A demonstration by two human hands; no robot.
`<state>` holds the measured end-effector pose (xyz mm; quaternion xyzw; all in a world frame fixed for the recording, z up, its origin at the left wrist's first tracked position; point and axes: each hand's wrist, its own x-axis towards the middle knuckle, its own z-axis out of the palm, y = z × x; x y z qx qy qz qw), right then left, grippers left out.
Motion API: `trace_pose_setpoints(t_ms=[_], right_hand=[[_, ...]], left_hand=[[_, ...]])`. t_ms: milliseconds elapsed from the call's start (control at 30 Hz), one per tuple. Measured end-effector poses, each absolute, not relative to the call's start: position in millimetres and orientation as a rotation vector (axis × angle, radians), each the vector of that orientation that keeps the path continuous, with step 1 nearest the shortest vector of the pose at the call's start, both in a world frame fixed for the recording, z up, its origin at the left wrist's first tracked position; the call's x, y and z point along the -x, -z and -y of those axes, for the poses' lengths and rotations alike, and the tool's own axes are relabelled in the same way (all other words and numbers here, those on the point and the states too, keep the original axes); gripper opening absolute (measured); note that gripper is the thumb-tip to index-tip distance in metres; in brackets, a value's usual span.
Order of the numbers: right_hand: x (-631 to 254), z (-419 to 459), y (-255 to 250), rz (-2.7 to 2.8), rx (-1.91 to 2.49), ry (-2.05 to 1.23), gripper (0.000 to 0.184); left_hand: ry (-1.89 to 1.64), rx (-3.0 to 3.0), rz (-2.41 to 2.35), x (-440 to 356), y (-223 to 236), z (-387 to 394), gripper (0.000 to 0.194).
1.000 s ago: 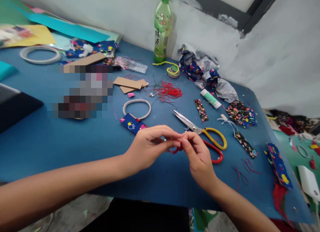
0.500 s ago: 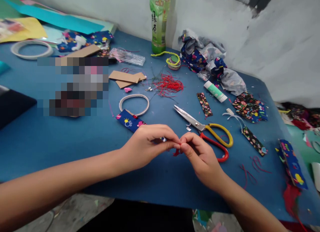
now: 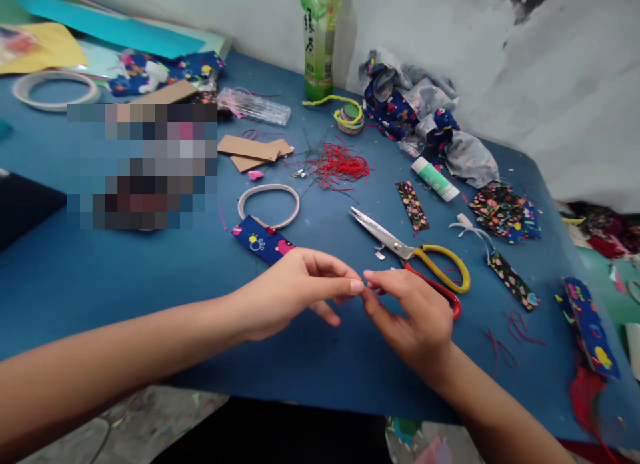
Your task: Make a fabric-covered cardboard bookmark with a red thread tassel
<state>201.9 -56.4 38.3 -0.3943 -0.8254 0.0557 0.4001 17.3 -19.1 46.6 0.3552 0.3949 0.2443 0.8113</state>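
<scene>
My left hand (image 3: 285, 294) and my right hand (image 3: 417, 314) meet fingertip to fingertip just above the blue table (image 3: 100, 284), near its front edge. Each hand pinches thumb against forefinger; whatever sits between them is too small to make out. A blue patterned fabric strip (image 3: 263, 241) lies just behind my left hand. Scissors (image 3: 400, 249) with yellow and red handles lie just behind my right hand, blades pointing left. A loose tangle of red thread (image 3: 340, 165) lies farther back.
A white ring (image 3: 269, 205), cardboard pieces (image 3: 253, 151), a glue stick (image 3: 434, 179), a green bottle (image 3: 319, 37), crumpled fabric (image 3: 415, 117) and several dark floral strips (image 3: 413, 205) are scattered over the table. Coloured paper sheets lie at the back left.
A bit of red thread hung below the touching fingertips earlier; it no longer shows. My right hand has flattened and its fingers have loosened. The view has dipped slightly.
</scene>
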Motion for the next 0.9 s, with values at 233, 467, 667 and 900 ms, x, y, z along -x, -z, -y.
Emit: trace_pose_setpoints(t_ms=[233, 467, 667, 900], right_hand=[[-207.2, 56.6, -39.3, 2.17, 0.913, -0.05, 0.028], [-205.6, 55.2, -43.0, 2.215, 0.957, 0.1, 0.016], [-204.1, 57.4, -46.4, 2.194, 1.171, -0.276, 0.009], [-206.4, 54.4, -46.5, 2.225, 1.155, -0.497, 0.015]], left_hand=[[-0.528, -0.666, -0.868, -19.0, -46.6, 21.6, 0.001], [-0.568, -0.816, -0.918, -19.2, -46.5, 22.1, 0.003], [-0.869, -1.723, -0.899, -13.5, -43.4, 23.8, 0.008], [-0.77, -1.908, -0.822, -10.3, -40.3, 21.3, 0.014]])
